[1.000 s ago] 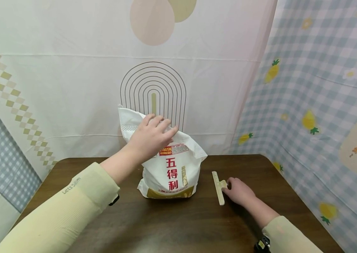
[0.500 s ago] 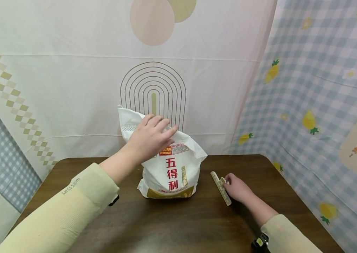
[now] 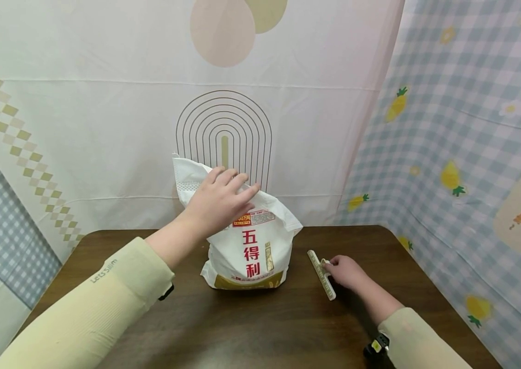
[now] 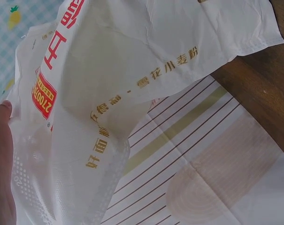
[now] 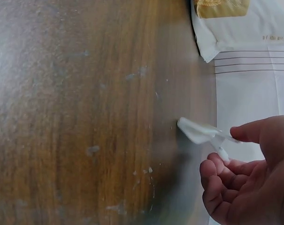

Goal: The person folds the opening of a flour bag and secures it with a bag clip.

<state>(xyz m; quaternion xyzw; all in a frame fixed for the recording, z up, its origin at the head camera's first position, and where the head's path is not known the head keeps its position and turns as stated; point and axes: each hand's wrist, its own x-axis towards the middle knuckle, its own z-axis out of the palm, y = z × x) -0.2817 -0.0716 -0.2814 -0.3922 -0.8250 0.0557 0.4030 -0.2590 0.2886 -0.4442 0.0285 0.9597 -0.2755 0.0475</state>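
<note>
A white flour bag (image 3: 246, 251) with red characters and a gold base stands upright on the table, its top folded over. My left hand (image 3: 221, 200) grips the bag's top, fingers bent over the edge; what lies under the palm is hidden. In the left wrist view, part of the left hand (image 4: 2, 164) touches the bag's white side (image 4: 99, 70). To the right of the bag, my right hand (image 3: 349, 271) pinches the handle of a pale bag clip (image 3: 321, 275). The right wrist view has the clip (image 5: 200, 132) between thumb and fingers of the right hand (image 5: 254, 173), its long bar facing away.
The dark wooden table (image 3: 242, 333) runs up to a white printed curtain (image 3: 117, 154) behind the bag. A blue checked curtain (image 3: 449, 205) with pineapples hangs along the right side.
My right hand has taken the bag clip by its handle and turned it, so the bar slants and its lower end shifted right. My left hand and the bag look the same.
</note>
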